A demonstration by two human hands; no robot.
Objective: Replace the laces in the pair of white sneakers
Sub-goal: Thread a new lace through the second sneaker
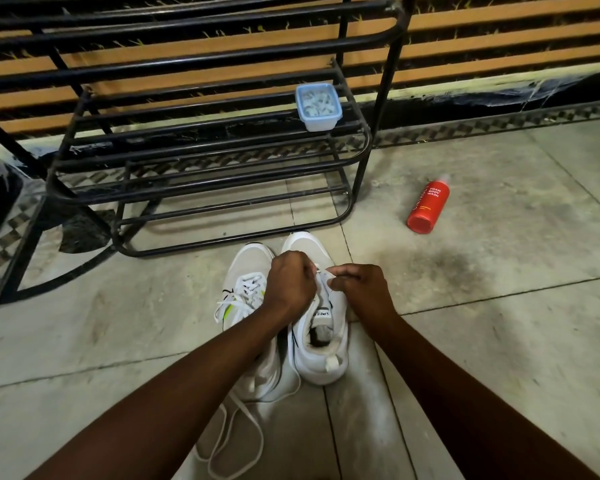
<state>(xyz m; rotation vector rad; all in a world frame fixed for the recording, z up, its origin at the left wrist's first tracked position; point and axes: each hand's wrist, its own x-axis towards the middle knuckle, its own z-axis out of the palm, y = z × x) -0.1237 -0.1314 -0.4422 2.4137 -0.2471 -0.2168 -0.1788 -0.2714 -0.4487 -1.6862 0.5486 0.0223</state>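
both my forearms reach in from 6 o'clock and meet over the right-side sneaker (317,370), which stands on the tiled floor (499,323) with its toe toward 12 o'clock. my left hand (291,282) crosses in from 7 o'clock, knuckles up, fingers curled tight into a fist above the front eyelets. my right hand (364,289) sits just beside it at 3 o'clock, wrist bent, with thumb and fingertips pinching narrow on the white lace (323,273). that short strand runs between the two hands, and the left grips its other end. the left-side sneaker (246,268) touches its partner at 9 o'clock, already laced. its trailing lace (229,427) loops over the floor toward 6 o'clock. a black metal shoe rack (222,168) stands at 12 o'clock. a blue-lidded plastic container (318,105) sits on its upper bars. a red foam body wash bottle (428,206) lies on its side at 2 o'clock, well apart from the sneakers.
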